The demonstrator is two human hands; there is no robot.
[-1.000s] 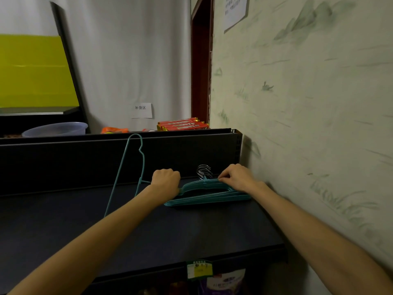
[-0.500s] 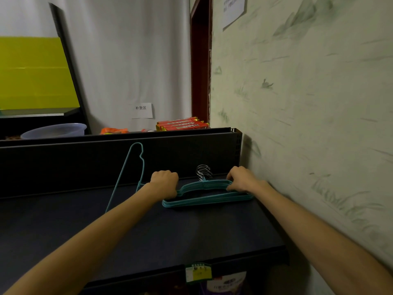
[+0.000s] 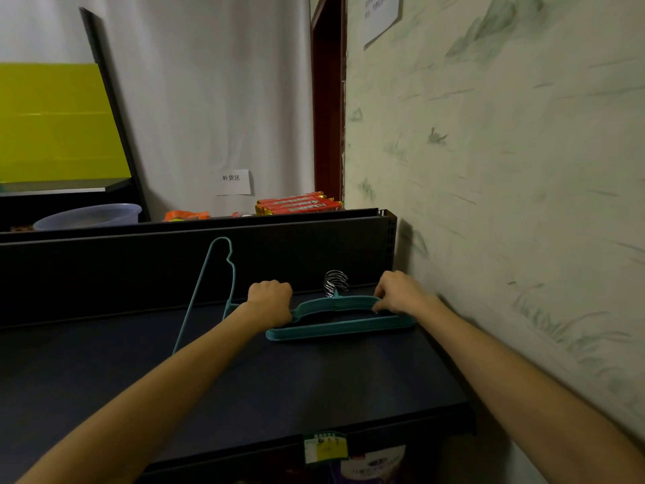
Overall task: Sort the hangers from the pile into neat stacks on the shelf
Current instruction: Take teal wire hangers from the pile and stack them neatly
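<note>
On the dark shelf [image 3: 314, 386], far right corner against the painted wall [image 3: 506, 204], you are squaring up a stack of teal plastic hangers with chrome hooks [image 3: 340, 321]. Stack is lying flat, long axis running left-right along the shelf's back panel [image 3: 139, 274], hooks [image 3: 335, 281] sticking up and pointing toward that panel. Exact hanger count in the stack cannot be told; several hooks are bunching together.

You are holding the stack from both ends. Your left hand [image 3: 270, 302] is curling in a fist around the left shoulder of the stack, knuckles up. Your right hand [image 3: 401, 291] is gripping the right shoulder, fingers curled down over the top edge, fingertips [image 3: 378, 307] touching the teal bar. Stack is sitting between the two hands, its bottom bar nearer you than either hand.

One thin teal wire hanger [image 3: 213, 291] is leaning upright against the back panel just left of your left hand, hook end up, long axis tilted; whether the left hand is touching it cannot be told.

Behind the panel: one pale plastic basin [image 3: 89, 216], a stack of red snack packets [image 3: 300, 203], one white paper label [image 3: 233, 182] on the curtain. One yellow-green price tag [image 3: 324, 447] is hanging on the shelf's front edge.
</note>
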